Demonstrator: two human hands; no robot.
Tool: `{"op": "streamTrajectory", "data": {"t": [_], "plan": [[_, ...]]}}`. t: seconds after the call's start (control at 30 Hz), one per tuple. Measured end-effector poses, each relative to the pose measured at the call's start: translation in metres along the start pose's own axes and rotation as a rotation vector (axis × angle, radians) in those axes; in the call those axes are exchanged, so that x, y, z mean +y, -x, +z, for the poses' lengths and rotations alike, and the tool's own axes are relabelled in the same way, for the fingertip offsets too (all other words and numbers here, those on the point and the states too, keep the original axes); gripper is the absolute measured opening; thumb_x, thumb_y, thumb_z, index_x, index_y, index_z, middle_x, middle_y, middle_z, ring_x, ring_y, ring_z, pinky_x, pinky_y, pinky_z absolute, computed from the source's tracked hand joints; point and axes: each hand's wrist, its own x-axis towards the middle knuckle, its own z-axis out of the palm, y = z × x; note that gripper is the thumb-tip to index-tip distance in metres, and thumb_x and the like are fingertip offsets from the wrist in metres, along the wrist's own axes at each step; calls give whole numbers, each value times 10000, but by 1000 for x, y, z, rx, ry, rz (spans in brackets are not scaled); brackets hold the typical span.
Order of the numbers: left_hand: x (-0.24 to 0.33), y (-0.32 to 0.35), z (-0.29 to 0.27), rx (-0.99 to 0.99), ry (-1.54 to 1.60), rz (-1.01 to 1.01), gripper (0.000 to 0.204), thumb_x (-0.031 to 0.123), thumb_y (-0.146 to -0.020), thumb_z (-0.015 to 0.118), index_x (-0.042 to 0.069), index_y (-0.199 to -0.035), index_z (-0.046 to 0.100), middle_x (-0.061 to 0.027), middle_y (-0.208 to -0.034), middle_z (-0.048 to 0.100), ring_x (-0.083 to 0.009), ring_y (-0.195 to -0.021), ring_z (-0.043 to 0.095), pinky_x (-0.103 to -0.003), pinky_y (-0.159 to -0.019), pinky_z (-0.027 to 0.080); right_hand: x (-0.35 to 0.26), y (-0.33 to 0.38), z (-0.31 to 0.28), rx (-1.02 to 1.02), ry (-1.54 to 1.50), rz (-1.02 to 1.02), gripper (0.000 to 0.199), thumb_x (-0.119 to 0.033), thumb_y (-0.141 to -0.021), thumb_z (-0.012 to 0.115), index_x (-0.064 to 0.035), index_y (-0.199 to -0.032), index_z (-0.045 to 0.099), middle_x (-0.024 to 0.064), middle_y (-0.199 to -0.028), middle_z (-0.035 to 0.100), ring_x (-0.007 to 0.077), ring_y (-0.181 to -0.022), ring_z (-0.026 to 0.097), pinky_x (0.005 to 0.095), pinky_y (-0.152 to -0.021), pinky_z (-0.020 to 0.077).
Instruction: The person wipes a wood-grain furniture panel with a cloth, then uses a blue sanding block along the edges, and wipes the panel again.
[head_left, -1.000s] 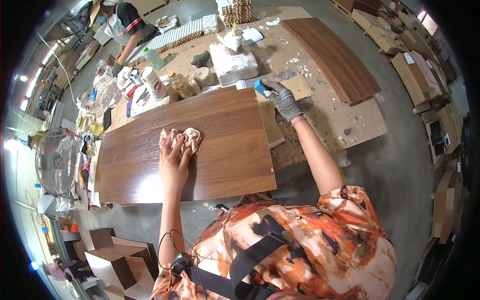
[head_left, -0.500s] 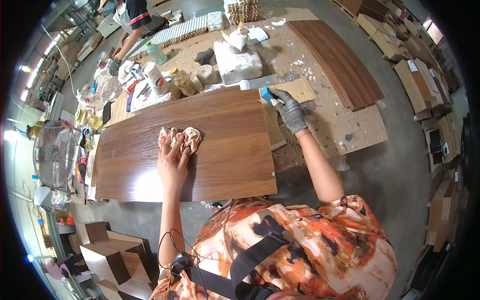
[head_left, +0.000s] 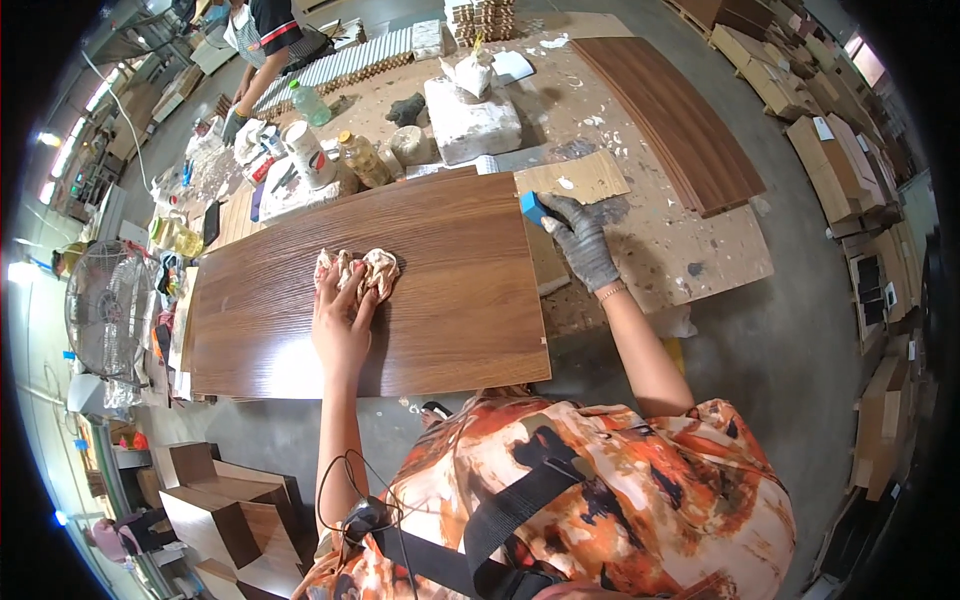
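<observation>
A brown wood-grain board [head_left: 460, 310] lies in front of me, with another board edge showing along its far side. My bare left hand [head_left: 343, 325] presses a crumpled whitish, red-marked rag [head_left: 380, 272] onto its upper face, fingers bent over the cloth. My right hand [head_left: 583, 245] wears a grey glove and pinches a small blue block [head_left: 532, 207] between thumb and fingers. That block is at the board's right edge, near the far right corner; whether it touches the edge I cannot tell.
Beyond the board, the stained worktable [head_left: 660, 240] holds a stack of brown panels [head_left: 670, 120], a white block [head_left: 472, 125], a yellow-capped jar [head_left: 362, 158] and a green bottle [head_left: 310, 105]. A co-worker [head_left: 262, 50] stands far left. A fan [head_left: 108, 310] is at the left.
My right hand has moved a little toward me along the board's right edge with the blue block. My left hand and the rag stay almost in place.
</observation>
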Motion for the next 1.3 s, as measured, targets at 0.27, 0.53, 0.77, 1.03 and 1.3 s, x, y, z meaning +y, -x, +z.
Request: {"op": "streamTrajectory", "data": {"t": [0.27, 0.53, 0.77, 1.03, 1.3], "plan": [[-6, 3, 3, 9, 24, 4, 412, 267, -955, 717, 226, -1364, 709, -110, -1544, 535, -355, -1466, 450, -438, -1174, 404, -24, 53, -4, -36, 1, -21, 352, -72, -1004, 663, -41, -1355, 660, 99, -1323, 689, 196, -1232, 628, 343, -1073, 492], [-6, 2, 5, 6, 26, 5, 429, 277, -957, 723, 255, -1384, 695, -65, -1558, 531, -319, -1493, 430, -427, -1161, 417, -30, 70, -15, -32, -21, 0, 358, -76, -1003, 659, -54, -1360, 659, 103, -1340, 675, 217, -1233, 627, 356, -1087, 485], [-8, 3, 4, -14, 55, 11, 428, 292, -974, 698, 244, -1399, 684, -78, -1554, 532, -337, -1488, 431, -446, -1179, 390, -70, 123, -25, -132, 120, -43, 382, -108, -1013, 649, -88, -1394, 641, 105, -1385, 661, 250, -1302, 610, 381, -1123, 476], [-8, 1, 4, 22, 35, 96, 414, 303, -982, 679, 188, -1380, 695, -147, -1525, 545, -398, -1432, 472, -462, -1149, 419, -96, 153, -29, -55, 10, 29, 394, -64, -993, 659, -43, -1385, 634, 125, -1363, 666, 257, -1278, 622, 362, -1105, 477], [-18, 5, 10, 48, 10, 138, 426, 324, -1004, 646, 175, -1401, 676, -144, -1581, 489, -414, -1469, 414, -476, -1194, 365, -111, 207, -27, -75, 67, 69, 376, -80, -994, 662, -49, -1368, 643, 115, -1376, 660, 253, -1297, 611, 372, -1123, 470]]}}
